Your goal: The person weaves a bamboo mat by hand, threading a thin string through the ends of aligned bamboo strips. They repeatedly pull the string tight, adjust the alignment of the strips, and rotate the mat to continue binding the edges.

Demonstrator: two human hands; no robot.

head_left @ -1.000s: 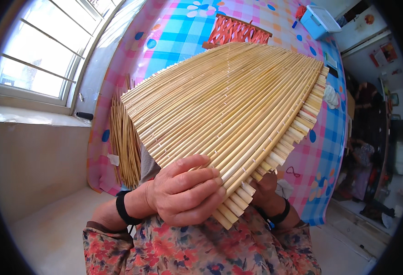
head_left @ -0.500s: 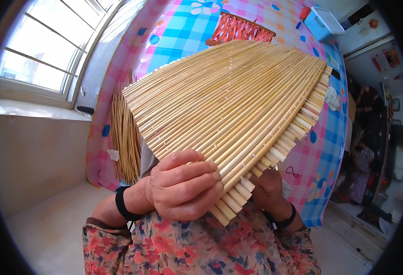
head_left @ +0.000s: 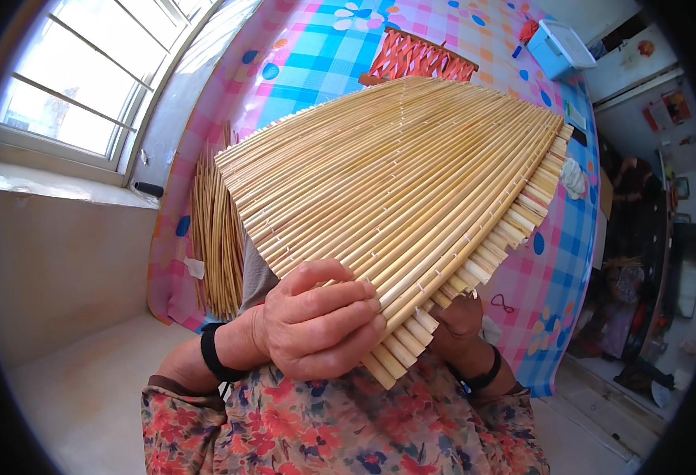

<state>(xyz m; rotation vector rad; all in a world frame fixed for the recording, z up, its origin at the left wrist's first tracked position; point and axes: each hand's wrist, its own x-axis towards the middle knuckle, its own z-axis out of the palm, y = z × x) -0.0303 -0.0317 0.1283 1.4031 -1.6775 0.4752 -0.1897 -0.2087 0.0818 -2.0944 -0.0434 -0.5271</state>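
Black cylinder (head_left: 148,189), at the end of the window sill (head_left: 55,186). Stalks (head_left: 215,245), straw-coloured, bundled on the checked cloth (head_left: 284,95). Left hand (head_left: 320,321), fingers curled over and clamped on the near edge of the stitched mat (head_left: 395,182); mat above the cloth, before the body. Right hand (head_left: 457,323), apart, partly hidden beneath the mat's jagged edge; grip cannot be told. Blue box (head_left: 549,51), lidded, far right.

A home, by the look of it: barred window (head_left: 67,99), broad sill (head_left: 55,187), flowered plaid cover (head_left: 514,348), blue tub (head_left: 549,55), pale plain wall (head_left: 71,265)
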